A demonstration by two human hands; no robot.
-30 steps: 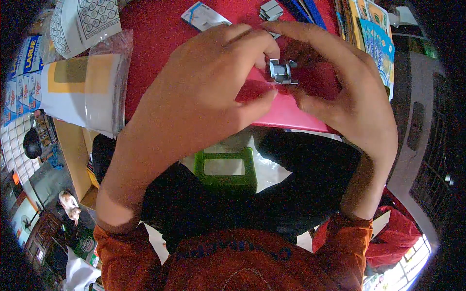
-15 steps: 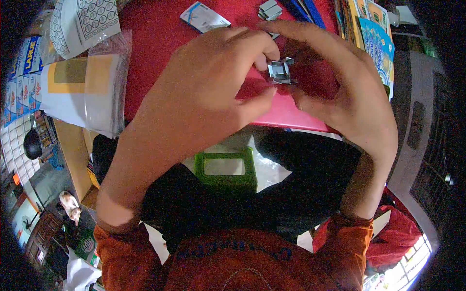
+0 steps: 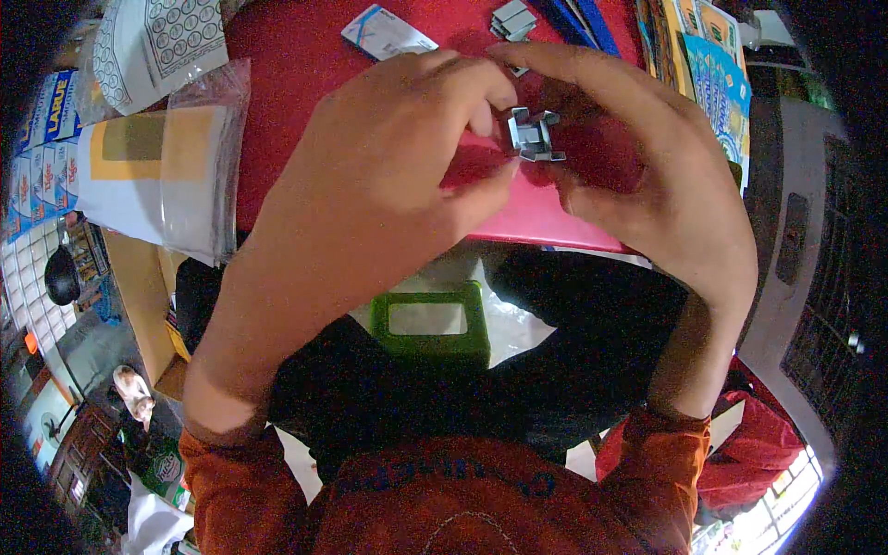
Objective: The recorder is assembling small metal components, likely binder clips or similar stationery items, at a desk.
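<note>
A small structure of grey staple strips (image 3: 532, 135), with pieces sticking out at its corners, stands on the red tabletop (image 3: 296, 55) between my hands. My left hand (image 3: 388, 148) is at its left side, thumb and curled fingers apart with nothing visible between them. My right hand (image 3: 661, 176) arches around the right side, fingers reaching to the far side and thumb at the near side, a wide gap between them. Part of another grey strip shows under the right fingertips; whether they touch it I cannot tell. Loose staple strips (image 3: 513, 18) lie in a pile beyond my hands.
A small white and blue box (image 3: 388, 34) lies at the far side, and a blue tool (image 3: 581, 23) at the far right. Plastic-sleeved papers (image 3: 153, 176) line the left, packages (image 3: 717, 88) the right. A green frame-like object (image 3: 430, 347) sits below the table edge.
My left hand has drawn back slightly to the left, away from the staple structure. My right hand has barely moved. More of the structure's left side now shows.
</note>
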